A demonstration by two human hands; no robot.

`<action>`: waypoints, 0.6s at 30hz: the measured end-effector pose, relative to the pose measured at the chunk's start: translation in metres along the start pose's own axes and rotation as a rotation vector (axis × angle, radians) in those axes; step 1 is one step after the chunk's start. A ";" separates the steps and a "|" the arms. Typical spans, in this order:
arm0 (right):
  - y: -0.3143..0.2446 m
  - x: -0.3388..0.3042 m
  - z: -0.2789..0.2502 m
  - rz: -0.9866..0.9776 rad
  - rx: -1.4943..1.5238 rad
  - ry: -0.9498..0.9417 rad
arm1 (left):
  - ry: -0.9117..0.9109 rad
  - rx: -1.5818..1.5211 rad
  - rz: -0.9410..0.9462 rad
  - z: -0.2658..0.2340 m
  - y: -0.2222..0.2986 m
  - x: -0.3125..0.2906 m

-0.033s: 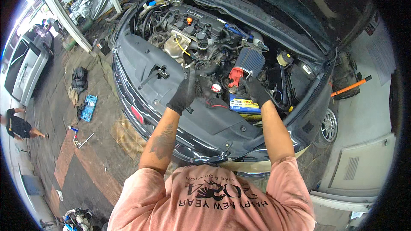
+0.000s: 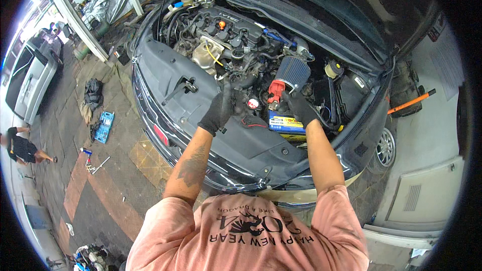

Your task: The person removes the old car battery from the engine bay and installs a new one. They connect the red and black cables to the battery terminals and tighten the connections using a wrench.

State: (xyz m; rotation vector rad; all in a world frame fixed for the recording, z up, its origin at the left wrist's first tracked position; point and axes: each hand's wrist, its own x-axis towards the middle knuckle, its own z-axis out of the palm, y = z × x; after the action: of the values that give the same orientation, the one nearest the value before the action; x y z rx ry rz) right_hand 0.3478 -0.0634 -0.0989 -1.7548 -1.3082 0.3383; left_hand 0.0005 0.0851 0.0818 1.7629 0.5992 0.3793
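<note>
Battery (image 2: pixel 287 122) with a yellow and blue label sat low in the car's front, close to the inner edge of the dark front panel (image 2: pixel 165 73). Red plastic part (image 2: pixel 275 91) was just beyond it, next to the blue cone filter (image 2: pixel 293 72). Right hand (image 2: pixel 301 109), in a black glove, was beside the red plastic part and above the battery's right end. Its fingers were bent, but I could not tell if they grasped something. Left hand (image 2: pixel 216 113), gloved also, was over the front panel near its inner edge. Its fingers pointed toward the engine (image 2: pixel 236 27); whether they held a thing, I could not see.

Between the two hands there was a wide gap, where the red-and-white cap (image 2: pixel 252 104) and a thin red cable (image 2: pixel 254 124) lay lower. Around the right hand the room was narrower, with the filter ahead and the battery below. The left hand had more open room on its outer side, above the panel.
</note>
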 end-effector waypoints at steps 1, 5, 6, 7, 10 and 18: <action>-0.016 -0.001 0.011 -0.014 -0.128 0.025 | 0.030 0.021 0.007 0.000 -0.016 0.001; -0.035 -0.009 0.001 0.030 -0.052 0.037 | 0.050 0.052 0.285 0.024 -0.037 0.038; -0.046 -0.005 0.002 -0.048 -0.176 0.006 | 0.130 0.256 0.524 0.025 -0.052 0.050; -0.064 0.004 0.008 -0.148 -0.295 -0.021 | 0.225 0.479 0.758 0.017 -0.081 0.066; -0.065 -0.004 -0.007 0.001 -0.256 -0.083 | 0.084 0.278 0.360 0.054 -0.057 0.078; -0.066 -0.013 -0.009 0.013 -0.293 -0.141 | 0.190 0.489 0.522 0.058 -0.049 0.098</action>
State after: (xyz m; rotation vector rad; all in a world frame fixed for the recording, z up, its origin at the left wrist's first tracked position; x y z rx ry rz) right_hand 0.3077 -0.0764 -0.0463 -2.0135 -1.5082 0.2939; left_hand 0.1017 0.1051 0.0135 2.3744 0.3702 0.8200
